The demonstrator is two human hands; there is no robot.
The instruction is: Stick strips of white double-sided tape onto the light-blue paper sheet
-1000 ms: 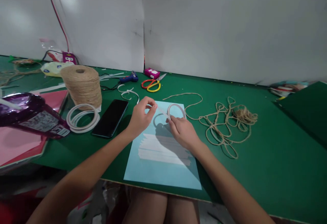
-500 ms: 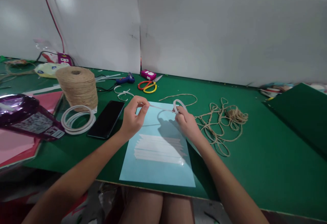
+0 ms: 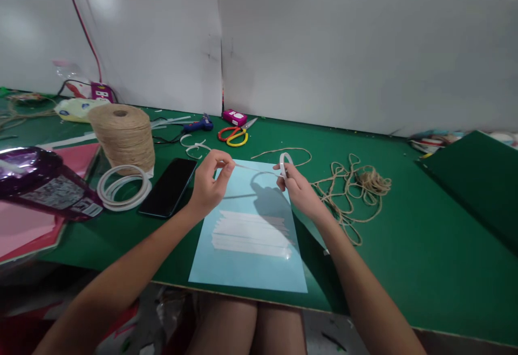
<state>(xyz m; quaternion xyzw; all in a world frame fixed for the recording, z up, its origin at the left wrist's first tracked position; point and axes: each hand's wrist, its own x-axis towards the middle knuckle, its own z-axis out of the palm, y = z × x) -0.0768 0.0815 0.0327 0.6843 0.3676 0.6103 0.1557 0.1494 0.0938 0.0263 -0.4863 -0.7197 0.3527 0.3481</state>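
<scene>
My left hand (image 3: 212,179) pinches the free end of a narrow strip of white tape. The strip runs across to a thin roll of tape (image 3: 286,162), which my right hand (image 3: 297,185) grips with its fingers closed. Both hands are above the upper part of a light blue sheet of paper (image 3: 246,272). Lower on that sheet, several pale strips of tape (image 3: 253,234) lie side by side in rows with ragged ends. Shadows of the right hand and the roll fall on the paper.
Left stand a twine spool (image 3: 123,136), spare tape rolls (image 3: 123,188), a phone (image 3: 169,188) and a purple package (image 3: 48,185). Behind lie scissors (image 3: 237,135), a blue glue gun (image 3: 198,123) and a small purple box (image 3: 234,117). Loose twine (image 3: 343,198) spreads right; a green board (image 3: 477,177) is farther right.
My right hand has shifted slightly right with the tape roll, and the roll has turned. My left hand keeps its pinch and has moved slightly left. The strip between them sags slightly.
</scene>
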